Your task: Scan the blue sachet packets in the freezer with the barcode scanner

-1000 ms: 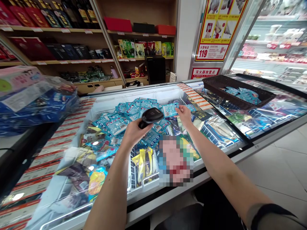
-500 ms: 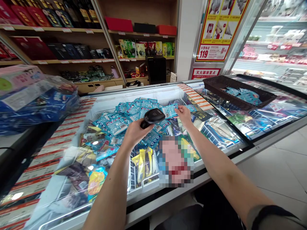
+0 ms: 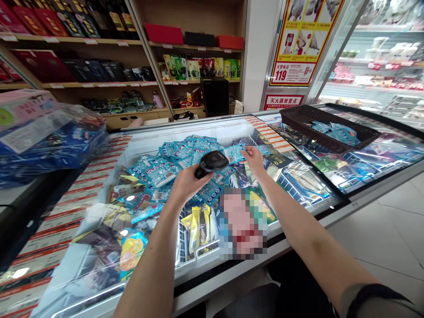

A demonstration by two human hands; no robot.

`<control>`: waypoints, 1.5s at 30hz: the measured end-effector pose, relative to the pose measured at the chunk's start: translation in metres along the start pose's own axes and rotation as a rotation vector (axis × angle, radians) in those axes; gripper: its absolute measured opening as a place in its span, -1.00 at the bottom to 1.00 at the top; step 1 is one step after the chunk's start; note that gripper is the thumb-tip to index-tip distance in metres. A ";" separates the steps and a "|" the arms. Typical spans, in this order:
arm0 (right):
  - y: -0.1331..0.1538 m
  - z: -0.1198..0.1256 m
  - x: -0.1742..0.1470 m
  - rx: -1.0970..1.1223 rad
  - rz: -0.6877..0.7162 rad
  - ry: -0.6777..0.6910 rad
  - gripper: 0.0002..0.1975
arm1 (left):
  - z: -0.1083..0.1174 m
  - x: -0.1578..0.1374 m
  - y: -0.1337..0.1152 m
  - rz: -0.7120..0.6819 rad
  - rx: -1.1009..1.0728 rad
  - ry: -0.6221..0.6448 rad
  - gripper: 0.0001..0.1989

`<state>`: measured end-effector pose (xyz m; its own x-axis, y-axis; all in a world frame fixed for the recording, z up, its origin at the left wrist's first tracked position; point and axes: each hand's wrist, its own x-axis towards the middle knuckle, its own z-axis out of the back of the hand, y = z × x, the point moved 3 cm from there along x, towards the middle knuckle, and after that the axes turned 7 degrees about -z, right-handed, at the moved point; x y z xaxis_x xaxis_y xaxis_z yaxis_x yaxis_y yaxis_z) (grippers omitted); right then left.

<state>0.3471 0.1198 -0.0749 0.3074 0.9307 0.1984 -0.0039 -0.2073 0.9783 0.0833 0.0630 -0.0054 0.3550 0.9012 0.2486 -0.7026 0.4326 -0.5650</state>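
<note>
My left hand [image 3: 187, 184] is wrapped round the handle of a black barcode scanner [image 3: 213, 161], whose head points to the right. Pinched in the fingers of my right hand [image 3: 253, 160] is a small blue packet [image 3: 234, 153], its barcode side showing in front of the scanner. Beneath and behind both hands spreads a heap of similar blue packets [image 3: 162, 173] on the glass top of a chest freezer. A pixelated patch hides part of the freezer's near edge, so what lies there cannot be made out.
At the right, a dark brown basket [image 3: 300, 118] holds several blue packets. Plastic-wrapped packages [image 3: 49, 137] stand at the left. Under the glass lie yellow ice cream wrappers [image 3: 200, 225]. A black computer case [image 3: 216, 97] and stocked shelves [image 3: 195, 81] stand behind.
</note>
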 end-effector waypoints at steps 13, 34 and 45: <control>-0.007 0.001 0.004 -0.038 0.011 -0.013 -0.54 | 0.001 0.000 -0.002 0.015 -0.011 0.015 -0.52; 0.017 0.058 0.000 -0.991 -0.054 -0.569 -0.66 | 0.025 -0.010 0.018 0.135 -0.138 -0.291 -0.57; 0.029 -0.028 -0.029 -1.025 0.451 -0.027 -0.61 | 0.028 -0.012 0.024 0.164 -0.072 -0.306 -0.57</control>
<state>0.3115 0.0948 -0.0505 0.1003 0.8237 0.5580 -0.8983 -0.1662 0.4068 0.0452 0.0637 0.0001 0.0325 0.9292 0.3680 -0.6860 0.2885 -0.6679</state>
